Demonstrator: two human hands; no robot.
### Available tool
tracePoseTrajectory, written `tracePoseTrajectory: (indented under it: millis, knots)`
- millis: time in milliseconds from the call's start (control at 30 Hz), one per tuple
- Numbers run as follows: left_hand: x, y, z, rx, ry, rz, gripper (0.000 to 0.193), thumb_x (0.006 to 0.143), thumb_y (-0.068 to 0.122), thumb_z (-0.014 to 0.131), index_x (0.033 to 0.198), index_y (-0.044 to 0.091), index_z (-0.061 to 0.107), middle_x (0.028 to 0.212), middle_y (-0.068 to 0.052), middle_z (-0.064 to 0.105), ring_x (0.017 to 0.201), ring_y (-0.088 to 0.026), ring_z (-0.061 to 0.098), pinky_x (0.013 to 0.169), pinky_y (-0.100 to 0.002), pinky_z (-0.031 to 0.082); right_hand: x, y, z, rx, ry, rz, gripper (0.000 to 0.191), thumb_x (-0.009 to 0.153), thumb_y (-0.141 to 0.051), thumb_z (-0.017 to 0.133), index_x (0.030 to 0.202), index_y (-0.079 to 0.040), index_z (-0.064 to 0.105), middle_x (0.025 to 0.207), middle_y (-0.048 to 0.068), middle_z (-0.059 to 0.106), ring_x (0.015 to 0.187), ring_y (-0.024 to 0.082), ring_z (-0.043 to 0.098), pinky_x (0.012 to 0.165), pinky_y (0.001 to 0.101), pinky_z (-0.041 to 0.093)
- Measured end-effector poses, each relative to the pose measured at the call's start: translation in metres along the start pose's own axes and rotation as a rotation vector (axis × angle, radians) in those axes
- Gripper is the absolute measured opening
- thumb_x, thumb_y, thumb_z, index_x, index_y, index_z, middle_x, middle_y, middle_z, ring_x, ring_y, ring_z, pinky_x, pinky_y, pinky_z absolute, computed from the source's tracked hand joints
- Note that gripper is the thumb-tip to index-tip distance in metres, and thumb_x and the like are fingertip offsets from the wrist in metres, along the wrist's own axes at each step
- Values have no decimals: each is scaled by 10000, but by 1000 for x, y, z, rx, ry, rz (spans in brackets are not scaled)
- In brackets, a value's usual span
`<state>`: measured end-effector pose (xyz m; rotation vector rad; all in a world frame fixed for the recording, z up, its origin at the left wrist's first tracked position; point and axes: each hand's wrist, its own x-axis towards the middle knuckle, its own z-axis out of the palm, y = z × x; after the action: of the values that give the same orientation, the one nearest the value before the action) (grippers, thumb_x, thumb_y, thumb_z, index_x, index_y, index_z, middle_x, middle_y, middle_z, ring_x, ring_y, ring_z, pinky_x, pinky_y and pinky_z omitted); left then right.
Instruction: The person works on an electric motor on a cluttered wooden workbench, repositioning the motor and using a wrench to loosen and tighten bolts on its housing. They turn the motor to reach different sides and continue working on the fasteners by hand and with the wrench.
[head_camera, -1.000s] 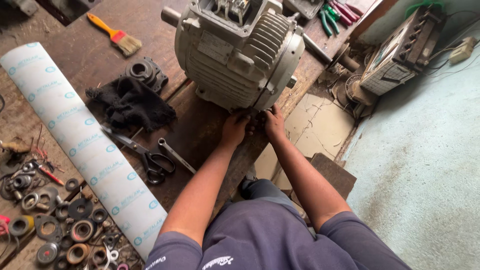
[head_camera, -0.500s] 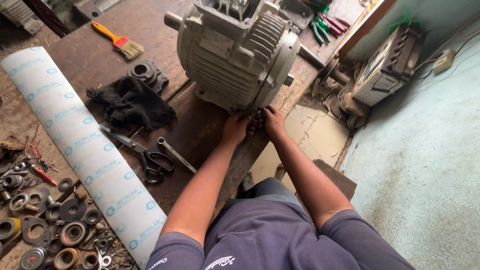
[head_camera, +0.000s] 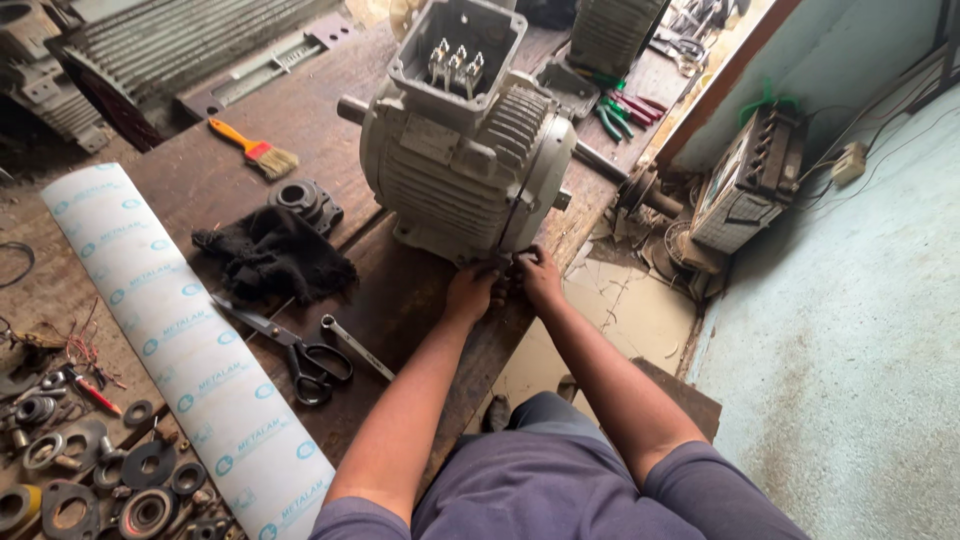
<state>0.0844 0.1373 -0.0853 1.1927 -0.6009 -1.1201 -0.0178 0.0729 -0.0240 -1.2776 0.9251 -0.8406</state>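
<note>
A large cream electric motor (head_camera: 460, 160) with cooling fins and an uncovered terminal box stands on a dark wooden workbench (head_camera: 400, 320). Both my hands are pressed against its lower near rim, close together. My left hand (head_camera: 472, 290) has its fingers curled at the motor's bottom edge. My right hand (head_camera: 538, 275) pinches something small at the same spot; what it is cannot be made out. A black rag (head_camera: 275, 260), black-handled scissors (head_camera: 300, 355) and a small spanner (head_camera: 355, 347) lie to the left of my left arm.
A white printed roll of sheet (head_camera: 185, 350) lies diagonally at the left. Bearings and rings (head_camera: 90, 470) are scattered at the bottom left. An orange-handled brush (head_camera: 255, 150) and a black flange (head_camera: 305, 200) lie further back. Green pliers (head_camera: 610, 115) and other machines (head_camera: 750, 180) stand beyond the motor.
The camera view has tilted up and shifted, so the terminal box and the bench's far end now show. Both hands stay at the motor's lower rim.
</note>
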Motion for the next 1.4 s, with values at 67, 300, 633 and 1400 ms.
tracePoseTrajectory:
  millis: [67, 300, 633, 1400]
  knots:
    - [-1, 1, 0, 22, -2, 15, 295, 982, 105, 592, 1248, 40, 702, 919, -98, 731, 643, -157, 685, 531, -302, 560, 0, 1, 1, 26, -22, -80, 144, 981, -95, 618, 1111, -36, 639, 877, 37, 714, 690, 126, 699, 586, 270, 579]
    - [0, -6, -3, -38, -17, -8, 276, 994, 114, 595, 1245, 46, 687, 902, -87, 722, 641, -151, 680, 543, -300, 575, -3, 6, 6, 23, 7, -3, 145, 987, -129, 614, 1114, -66, 642, 787, 93, 696, 639, 170, 647, 557, 299, 517]
    - [-5, -6, -8, -10, -20, 13, 267, 993, 121, 598, 1232, 40, 683, 877, -66, 705, 633, -139, 670, 539, -293, 574, -13, 3, 14, 9, -16, -39, 161, 968, -106, 624, 1125, -70, 623, 845, 80, 692, 686, 169, 663, 571, 290, 543]
    - [-13, -2, -5, -70, -40, 31, 279, 988, 172, 632, 1225, 34, 684, 872, -70, 705, 641, -139, 670, 547, -286, 564, -17, -1, 14, 71, -34, -18, 152, 951, -75, 629, 1089, -31, 674, 898, 82, 710, 742, 171, 706, 634, 293, 586]
